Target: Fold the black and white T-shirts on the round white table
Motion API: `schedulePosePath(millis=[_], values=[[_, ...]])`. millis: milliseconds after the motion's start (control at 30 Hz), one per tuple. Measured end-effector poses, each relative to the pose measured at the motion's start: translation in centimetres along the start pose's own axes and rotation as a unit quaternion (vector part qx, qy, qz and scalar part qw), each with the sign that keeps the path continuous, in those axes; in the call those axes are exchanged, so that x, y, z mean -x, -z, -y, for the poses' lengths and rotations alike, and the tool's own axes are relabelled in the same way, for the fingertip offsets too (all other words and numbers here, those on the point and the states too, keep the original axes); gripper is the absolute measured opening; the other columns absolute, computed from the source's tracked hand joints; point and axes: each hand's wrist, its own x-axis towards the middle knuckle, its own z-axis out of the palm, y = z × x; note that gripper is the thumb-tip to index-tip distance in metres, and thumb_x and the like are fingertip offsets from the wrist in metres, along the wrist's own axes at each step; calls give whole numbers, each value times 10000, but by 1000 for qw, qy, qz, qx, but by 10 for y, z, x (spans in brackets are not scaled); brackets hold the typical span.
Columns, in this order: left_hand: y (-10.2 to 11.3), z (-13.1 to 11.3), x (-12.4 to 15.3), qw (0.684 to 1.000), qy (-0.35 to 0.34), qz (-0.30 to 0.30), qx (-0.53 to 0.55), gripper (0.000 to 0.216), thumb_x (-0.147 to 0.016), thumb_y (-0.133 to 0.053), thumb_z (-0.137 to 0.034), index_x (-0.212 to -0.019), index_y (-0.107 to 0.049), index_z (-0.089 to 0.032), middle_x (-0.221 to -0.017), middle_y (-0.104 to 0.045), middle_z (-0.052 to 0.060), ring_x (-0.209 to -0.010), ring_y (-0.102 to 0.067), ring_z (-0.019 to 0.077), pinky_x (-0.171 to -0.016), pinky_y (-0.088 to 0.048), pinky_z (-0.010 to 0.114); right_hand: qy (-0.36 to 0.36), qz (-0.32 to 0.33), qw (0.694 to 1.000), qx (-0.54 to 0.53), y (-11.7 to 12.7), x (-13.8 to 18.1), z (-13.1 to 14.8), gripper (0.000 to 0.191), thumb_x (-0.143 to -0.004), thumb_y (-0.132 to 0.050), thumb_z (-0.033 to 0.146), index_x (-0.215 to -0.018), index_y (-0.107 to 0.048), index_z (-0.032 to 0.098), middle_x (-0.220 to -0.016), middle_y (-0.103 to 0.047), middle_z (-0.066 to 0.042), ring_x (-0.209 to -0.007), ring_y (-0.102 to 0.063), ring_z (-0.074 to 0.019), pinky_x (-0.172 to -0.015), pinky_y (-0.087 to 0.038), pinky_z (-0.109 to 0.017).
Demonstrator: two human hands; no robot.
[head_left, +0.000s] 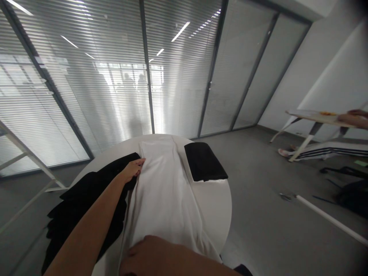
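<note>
A long strip of folded white cloth (166, 184), perhaps a garment, lies lengthwise over the round white table (215, 207). My left hand (133, 170) is closed at its left edge near the far end, thumb and forefinger on the fabric. Lower down, my right hand (152, 255) is closed on the same left edge close to my body, its fingertips mostly hidden. Under and beside my left forearm spreads a pile of black cloth (83, 191). A neatly folded black cloth (204, 161) rests to the right of the white one.
A glass partition with blinds (120, 96) stands behind the table. White metal legs (31, 157) are at the left. On the right, a person's hand (353, 119) is over another table (316, 117). A white pole (330, 218) and dark items lie on the grey floor.
</note>
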Motion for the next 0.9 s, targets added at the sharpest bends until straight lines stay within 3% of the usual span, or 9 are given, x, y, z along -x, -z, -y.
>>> schedulePosePath(millis=[133,200,333,500,600,700,800,900], values=[[-5,-1,-3,998,-2,-7,-61,495,-845,-514,-242,-1325,-579,-141,-634,-611,10,-430,-441,89,-425,-340,205,72,-25,997,22,-2,4,-4,189,-973,-487,362,-1065,-590,234,-967,-687,38,-902,-633,-110,-790,-439,-197],[-10,-3,-6,994,-16,-6,-104,440,-843,-541,-268,-1250,-639,-133,-588,-577,-3,-459,-473,108,-469,-382,222,98,-36,993,64,-12,4,-7,160,-978,-475,329,-1048,-582,232,-926,-683,44,-881,-628,-112,-783,-432,-210],[-15,-5,-13,979,-45,-17,-196,374,-786,-574,-153,-1137,-698,-115,-720,-650,28,-585,-557,128,-616,-443,239,94,-55,985,134,-34,0,-14,172,-986,-450,361,-1034,-570,248,-899,-675,40,-856,-623,-136,-725,-423,-252],[-10,-5,-15,954,-43,-32,-296,386,-858,-463,-153,-1180,-674,-141,-842,-687,54,-665,-614,146,-708,-467,253,52,-79,989,117,-48,-2,-17,188,-966,-491,424,-1047,-569,273,-1005,-680,49,-918,-620,-137,-774,-421,-262],[-14,-5,-7,931,-47,-32,-361,415,-884,-437,-172,-1244,-643,-189,-994,-677,99,-740,-649,176,-750,-482,291,64,-61,990,106,-40,4,-13,182,-977,-493,364,-1097,-569,251,-1075,-680,31,-999,-610,-127,-880,-402,-249],[-22,-4,7,902,-53,-50,-426,470,-919,-374,-191,-1345,-561,-255,-1143,-607,149,-875,-661,242,-782,-495,366,66,-65,993,76,-17,22,-7,178,-990,-480,317,-1137,-562,258,-1138,-668,39,-1050,-593,-107,-951,-372,-234],[-26,-4,17,877,-58,-64,-474,507,-930,-322,-178,-1392,-501,-286,-1142,-583,157,-949,-649,285,-801,-498,417,-80,-113,989,59,13,51,-6,169,-979,-483,336,-1093,-588,268,-1087,-674,27,-996,-612,-141,-931,-408,-280],[-24,-5,20,860,-59,-64,-502,513,-936,-305,-179,-1403,-482,-295,-1109,-589,150,-967,-644,300,-807,-501,436,-333,-165,923,101,29,83,-14,242,-952,-479,234,-1161,-599,242,-1113,-658,-60,-1032,-614,-224,-917,-450,-375]])
